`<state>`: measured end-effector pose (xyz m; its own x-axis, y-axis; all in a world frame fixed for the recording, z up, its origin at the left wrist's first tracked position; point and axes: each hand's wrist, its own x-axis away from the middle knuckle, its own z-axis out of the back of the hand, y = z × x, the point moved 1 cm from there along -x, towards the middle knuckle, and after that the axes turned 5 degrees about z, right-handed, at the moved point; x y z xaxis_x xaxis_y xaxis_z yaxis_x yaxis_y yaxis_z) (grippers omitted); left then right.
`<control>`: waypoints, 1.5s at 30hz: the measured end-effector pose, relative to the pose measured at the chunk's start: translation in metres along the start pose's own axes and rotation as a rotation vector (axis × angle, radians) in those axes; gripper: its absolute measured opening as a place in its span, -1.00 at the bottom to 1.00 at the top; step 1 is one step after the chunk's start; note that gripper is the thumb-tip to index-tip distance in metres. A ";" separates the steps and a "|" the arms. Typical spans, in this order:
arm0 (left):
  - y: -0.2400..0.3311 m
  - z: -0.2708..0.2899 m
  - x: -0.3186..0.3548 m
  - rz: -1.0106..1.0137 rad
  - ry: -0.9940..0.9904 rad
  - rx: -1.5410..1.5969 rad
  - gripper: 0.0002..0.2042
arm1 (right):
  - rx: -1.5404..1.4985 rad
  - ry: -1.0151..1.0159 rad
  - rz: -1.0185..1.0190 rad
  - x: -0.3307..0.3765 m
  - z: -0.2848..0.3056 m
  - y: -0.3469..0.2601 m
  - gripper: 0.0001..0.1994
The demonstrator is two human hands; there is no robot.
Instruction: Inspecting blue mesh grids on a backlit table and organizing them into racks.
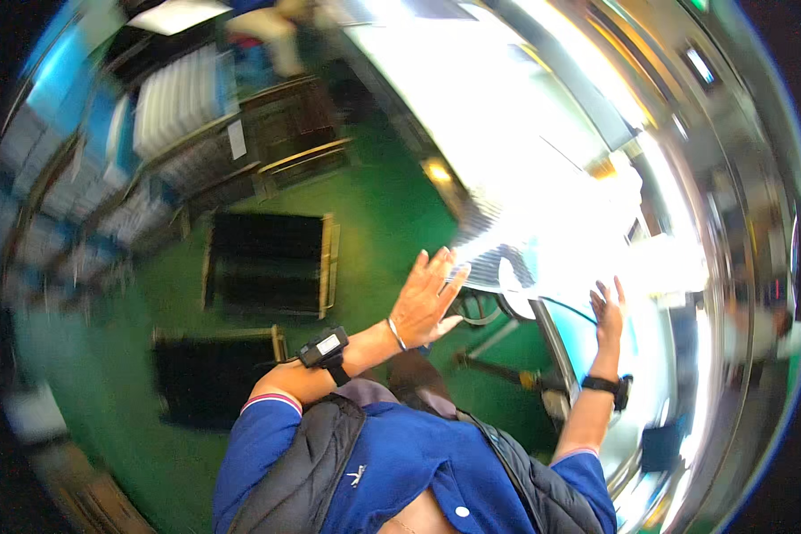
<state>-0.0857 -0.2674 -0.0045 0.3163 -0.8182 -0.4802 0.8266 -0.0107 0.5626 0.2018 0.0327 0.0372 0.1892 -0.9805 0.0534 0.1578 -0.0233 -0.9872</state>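
Observation:
My left hand (425,294) is open, its fingers spread and pointing away from me. Its fingertips come close to the near corner of a dark, finely ridged panel (489,262), partly washed out by glare; whether they touch it I cannot tell. A white rounded piece (514,287) stands at the panel's right end. Farther right, my right hand (608,311) is raised with fingers apart over the light-blue front part of the brightly lit worktable (436,71). Nothing shows in either hand. Both wrists carry black strapped devices.
Two low black carts (265,265) (214,374) stand on the green floor at left. Shelves with stacked white trays (180,100) line the far left, and a brown cabinet (295,125) stands beside them. Below the table are a metal leg (556,347) and a stool-like ring (479,311).

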 end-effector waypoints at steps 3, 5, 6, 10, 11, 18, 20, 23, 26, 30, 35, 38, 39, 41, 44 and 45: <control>0.059 -0.023 -0.055 -0.191 -0.162 -0.166 -0.31 | -0.227 0.045 0.023 0.048 0.024 -0.045 -0.59; 0.080 -0.049 -0.054 -0.344 -0.314 -0.059 -0.51 | -0.286 0.157 -0.045 0.086 0.091 -0.057 -0.58; 0.100 -0.043 -0.062 -0.411 -0.358 0.033 -0.56 | -0.232 0.252 -0.039 0.103 0.120 -0.069 -0.55; 0.154 -0.031 -0.140 -0.201 -0.606 0.651 -0.82 | -0.323 0.215 0.517 0.131 0.170 -0.138 -0.33; 0.159 -0.042 -0.162 -0.046 -0.658 0.825 -0.86 | -0.487 0.099 0.772 0.110 0.172 -0.143 -0.24; 0.127 -0.158 -0.259 0.722 -0.690 1.135 -0.78 | 0.186 0.646 -0.311 0.032 0.386 0.050 -0.11; 0.098 -0.197 -0.262 0.670 -0.679 1.062 -0.75 | -0.228 0.316 -0.428 0.034 0.392 0.080 -0.21; 0.068 -0.232 -0.260 0.627 -0.708 0.888 -0.72 | -0.094 0.354 -0.404 0.040 0.404 0.119 -0.56; 0.035 -0.254 -0.251 0.587 -0.827 0.779 -0.60 | -0.059 0.262 -0.435 0.043 0.401 0.129 -0.62; 0.003 -0.260 -0.242 0.144 -0.903 0.380 -0.50 | 0.139 0.398 -0.436 0.063 0.399 0.144 -0.66; 0.004 -0.258 -0.261 -0.255 -0.920 0.160 -0.40 | 0.233 0.577 -0.319 0.074 0.396 0.161 -0.69; 0.000 -0.259 -0.265 -0.145 -1.122 0.160 -0.33 | 0.223 0.611 -0.266 0.079 0.399 0.172 -0.70; -0.008 -0.263 -0.264 -0.113 -1.168 0.210 -0.31 | 0.202 0.610 -0.265 0.081 0.402 0.175 -0.70; -0.015 -0.264 -0.261 -0.106 -1.209 0.240 -0.26 | 0.183 0.619 -0.268 0.080 0.399 0.174 -0.70; -0.014 -0.261 -0.261 -0.186 -1.185 0.170 -0.22 | 0.181 0.642 -0.272 0.079 0.394 0.171 -0.70; -0.011 -0.258 -0.261 -0.214 -1.171 0.139 -0.21 | 0.175 0.640 -0.265 0.079 0.392 0.170 -0.70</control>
<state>-0.0574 0.0947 -0.0585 -0.4970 -0.8175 0.2909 0.7305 -0.2133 0.6487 0.6237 0.0279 -0.0670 -0.4745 -0.8697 0.1363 0.2830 -0.2973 -0.9119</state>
